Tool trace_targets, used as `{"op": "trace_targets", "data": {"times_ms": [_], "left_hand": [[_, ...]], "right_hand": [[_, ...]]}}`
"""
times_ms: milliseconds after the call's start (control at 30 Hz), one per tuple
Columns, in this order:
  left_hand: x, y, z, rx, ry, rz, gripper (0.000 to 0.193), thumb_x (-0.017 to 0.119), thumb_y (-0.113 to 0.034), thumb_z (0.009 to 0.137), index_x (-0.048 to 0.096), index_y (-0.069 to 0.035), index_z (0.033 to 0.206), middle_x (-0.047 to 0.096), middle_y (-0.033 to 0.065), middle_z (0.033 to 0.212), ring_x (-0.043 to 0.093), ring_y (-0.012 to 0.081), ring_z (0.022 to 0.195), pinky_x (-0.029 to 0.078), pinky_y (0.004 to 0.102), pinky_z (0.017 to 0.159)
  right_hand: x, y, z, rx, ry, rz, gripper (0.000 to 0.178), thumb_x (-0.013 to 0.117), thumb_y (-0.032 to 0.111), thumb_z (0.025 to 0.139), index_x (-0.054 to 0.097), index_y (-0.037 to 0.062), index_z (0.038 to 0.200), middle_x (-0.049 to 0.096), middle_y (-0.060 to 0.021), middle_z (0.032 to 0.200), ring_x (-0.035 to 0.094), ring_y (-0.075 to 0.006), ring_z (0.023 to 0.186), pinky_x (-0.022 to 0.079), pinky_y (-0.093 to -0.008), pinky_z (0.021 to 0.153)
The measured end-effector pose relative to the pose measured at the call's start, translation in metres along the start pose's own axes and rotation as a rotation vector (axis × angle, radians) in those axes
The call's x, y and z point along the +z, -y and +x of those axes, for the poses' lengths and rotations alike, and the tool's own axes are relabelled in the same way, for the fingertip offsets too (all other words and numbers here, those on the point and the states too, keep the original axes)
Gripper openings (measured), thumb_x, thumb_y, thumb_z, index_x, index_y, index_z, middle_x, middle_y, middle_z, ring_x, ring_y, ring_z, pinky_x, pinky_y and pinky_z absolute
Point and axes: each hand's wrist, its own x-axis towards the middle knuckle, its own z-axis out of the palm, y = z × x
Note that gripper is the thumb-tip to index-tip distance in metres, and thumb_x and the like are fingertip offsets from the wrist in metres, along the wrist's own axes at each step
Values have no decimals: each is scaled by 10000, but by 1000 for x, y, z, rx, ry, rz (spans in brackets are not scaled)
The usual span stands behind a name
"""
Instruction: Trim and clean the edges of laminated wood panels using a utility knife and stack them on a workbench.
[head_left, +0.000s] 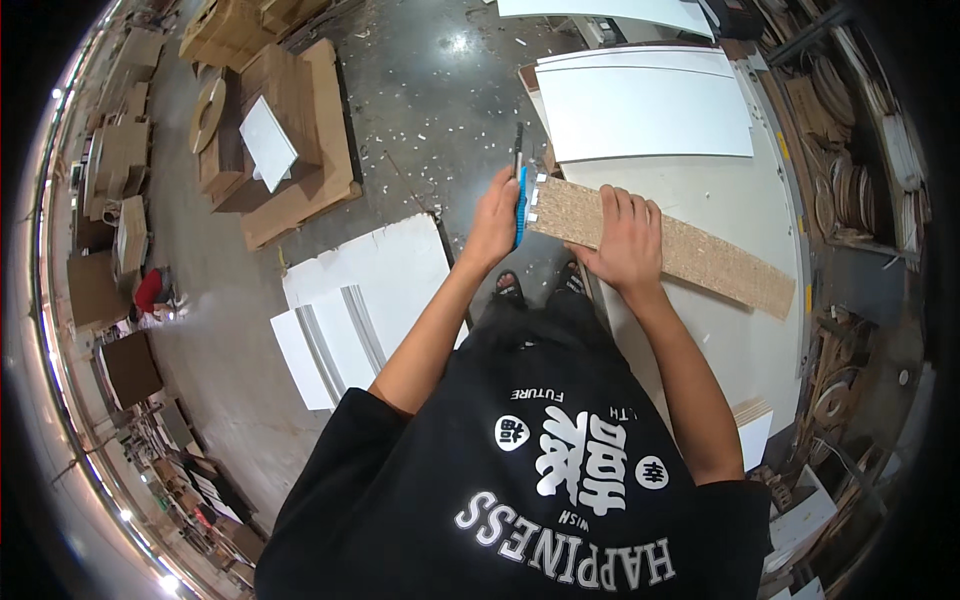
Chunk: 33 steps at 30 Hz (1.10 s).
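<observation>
My left hand (pixel 490 222) is closed round a blue utility knife (pixel 521 210), its dark tip pointing away from me. Just right of the knife is the end of a long particleboard strip (pixel 730 265), with small white pieces (pixel 534 214) along that end edge. My right hand (pixel 630 240) grips the strip near this end, fingers over its top face and thumb at the near side. The strip slants across the worktable (pixel 690 345), its near end jutting past the table's left edge. Whether the knife touches the strip I cannot tell.
White panels (pixel 645 110) lie stacked on the table's far part. Left of my legs, white boards (pixel 370 270) are piled low. Farther left stands a wooden stack on cardboard (pixel 320 150). White scraps litter the concrete floor (pixel 430 90). A person in red (pixel 153 290) is at far left.
</observation>
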Motion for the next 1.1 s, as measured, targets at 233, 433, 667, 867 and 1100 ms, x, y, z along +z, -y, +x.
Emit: {"op": "trace_targets", "data": {"times_ms": [233, 433, 667, 867, 1100], "left_hand": [[17, -56, -7, -101, 22, 655, 386, 423, -339, 1140, 513, -12, 1326, 758, 295, 1005, 735, 516, 977, 539, 618, 840], [33, -82, -2, -179, 44, 867, 400, 431, -348, 1132, 525, -14, 1332, 748, 325, 995, 736, 520, 919, 568, 621, 824], [-33, -22, -40, -24, 102, 229, 479, 468, -318, 1141, 543, -68, 1543, 716, 222, 1260, 705, 429, 1101, 555, 484, 958], [-25, -35, -115, 90, 39, 876, 520, 587, -351, 1108, 539, -166, 1591, 679, 166, 1070, 694, 390, 931, 568, 497, 799], [-27, -37, -112, 147, 28, 1071, 500, 602, -330, 1104, 547, -285, 1598, 622, 132, 949, 675, 336, 854, 551, 480, 726]], "right_hand": [[-5, 2, 2, 1, 30, 15, 968, 890, 563, 746, 532, -11, 1438, 623, -163, 1344, 565, -352, 1241, 392, -527, 1143], [-5, 2, -1, -60, -111, -1, 911, 932, 496, 719, 563, -19, 1373, 634, -137, 1228, 589, -322, 1101, 426, -481, 1020], [-2, 1, -7, 15, -22, 36, 1004, 934, 543, 710, 531, -7, 1446, 623, -159, 1359, 564, -351, 1253, 390, -516, 1148], [-4, 3, -4, 12, -3, 54, 997, 934, 541, 714, 533, -4, 1446, 625, -156, 1351, 569, -346, 1246, 392, -513, 1147], [-3, 2, -5, -34, -81, 4, 981, 926, 553, 721, 544, -8, 1430, 645, -151, 1305, 591, -330, 1204, 407, -496, 1103]]}}
